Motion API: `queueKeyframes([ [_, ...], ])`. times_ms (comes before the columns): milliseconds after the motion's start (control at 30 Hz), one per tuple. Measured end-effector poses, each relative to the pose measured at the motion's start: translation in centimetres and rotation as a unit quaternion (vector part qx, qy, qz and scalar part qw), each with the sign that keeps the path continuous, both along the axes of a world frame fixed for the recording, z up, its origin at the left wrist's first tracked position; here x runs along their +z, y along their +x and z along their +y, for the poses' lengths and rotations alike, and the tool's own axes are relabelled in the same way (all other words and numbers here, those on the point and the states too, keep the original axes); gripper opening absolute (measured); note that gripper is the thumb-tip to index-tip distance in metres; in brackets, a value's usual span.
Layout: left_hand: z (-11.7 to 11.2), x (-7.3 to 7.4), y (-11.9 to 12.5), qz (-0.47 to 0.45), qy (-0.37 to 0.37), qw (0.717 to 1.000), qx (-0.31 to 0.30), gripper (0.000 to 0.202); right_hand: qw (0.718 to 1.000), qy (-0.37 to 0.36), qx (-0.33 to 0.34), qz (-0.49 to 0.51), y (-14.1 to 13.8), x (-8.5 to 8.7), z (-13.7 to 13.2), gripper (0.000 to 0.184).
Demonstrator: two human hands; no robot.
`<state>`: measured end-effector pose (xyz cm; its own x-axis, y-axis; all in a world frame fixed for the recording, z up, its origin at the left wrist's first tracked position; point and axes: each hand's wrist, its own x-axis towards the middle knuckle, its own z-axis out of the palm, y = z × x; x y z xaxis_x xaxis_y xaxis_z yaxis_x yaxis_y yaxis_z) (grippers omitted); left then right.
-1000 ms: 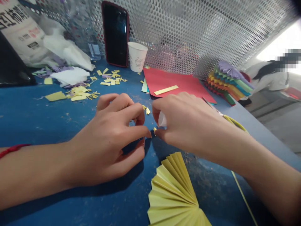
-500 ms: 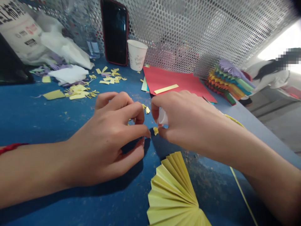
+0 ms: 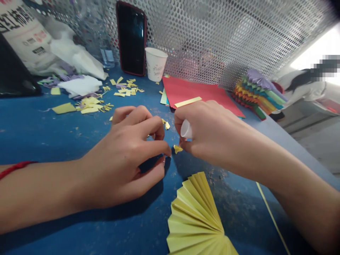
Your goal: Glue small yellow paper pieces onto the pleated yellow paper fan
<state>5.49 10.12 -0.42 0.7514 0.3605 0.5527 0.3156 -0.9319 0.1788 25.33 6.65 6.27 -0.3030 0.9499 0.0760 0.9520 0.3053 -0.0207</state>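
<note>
My right hand (image 3: 209, 132) pinches a small white object (image 3: 186, 129) between its fingers; the object is partly hidden and I cannot tell what it is. A small yellow paper scrap (image 3: 177, 149) lies just below those fingertips. My left hand (image 3: 127, 159) rests on the blue table (image 3: 47, 141) with its fingers curled, close to tiny yellow scraps (image 3: 166, 125). Nothing shows in its grip, though the curled fingers hide part of it. Below both hands lies a pleated yellow paper fan (image 3: 198, 219).
A red sheet (image 3: 202, 91) with a yellow strip (image 3: 188, 102) lies ahead, beside a stack of rainbow pleated paper (image 3: 259, 94). A phone (image 3: 131, 39), paper cup (image 3: 156, 63), perforated metal screen (image 3: 212, 35) and paper scraps (image 3: 90, 106) stand beyond. A person (image 3: 302, 85) is behind at right.
My right hand has shifted slightly right, carrying the white object with it. The yellow scrap now shows more fully below its fingertips. My left hand has barely moved.
</note>
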Motion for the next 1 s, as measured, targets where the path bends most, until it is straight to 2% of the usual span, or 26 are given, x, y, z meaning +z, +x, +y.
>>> queueKeyframes([
  [267, 0.3, 0.0, 0.0, -0.018, -0.013, 1.0, -0.015, 0.018, 1.0, 0.005, -0.01, 0.006, -0.2, 0.6, -0.3, 0.017],
  [400, 0.0, 0.2, 0.1, -0.042, -0.049, 0.998, 0.027, 0.013, 0.999, 0.017, -0.015, 0.042, 0.0, 1.0, -0.1, 0.011],
  [467, -0.1, 0.3, 0.1, -0.053, -0.055, 0.996, 0.044, 0.006, 0.996, -0.01, -0.006, 0.085, 0.3, 1.2, 0.1, 0.005],
  [633, -0.2, 0.4, -0.2, -0.064, -0.024, 0.997, 0.026, 0.02, 0.974, -0.112, 0.011, 0.196, 0.9, 1.2, 0.6, 0.011],
  [833, -0.1, 0.6, -0.2, -0.056, -0.036, 0.997, 0.049, 0.014, 0.968, -0.104, -0.001, 0.228, 0.9, 1.0, 0.8, 0.019],
  [1000, 0.2, 0.6, -0.2, -0.045, -0.052, 0.996, 0.06, 0.01, 0.967, -0.101, 0.014, 0.234, 0.6, 0.9, 0.6, 0.013],
])
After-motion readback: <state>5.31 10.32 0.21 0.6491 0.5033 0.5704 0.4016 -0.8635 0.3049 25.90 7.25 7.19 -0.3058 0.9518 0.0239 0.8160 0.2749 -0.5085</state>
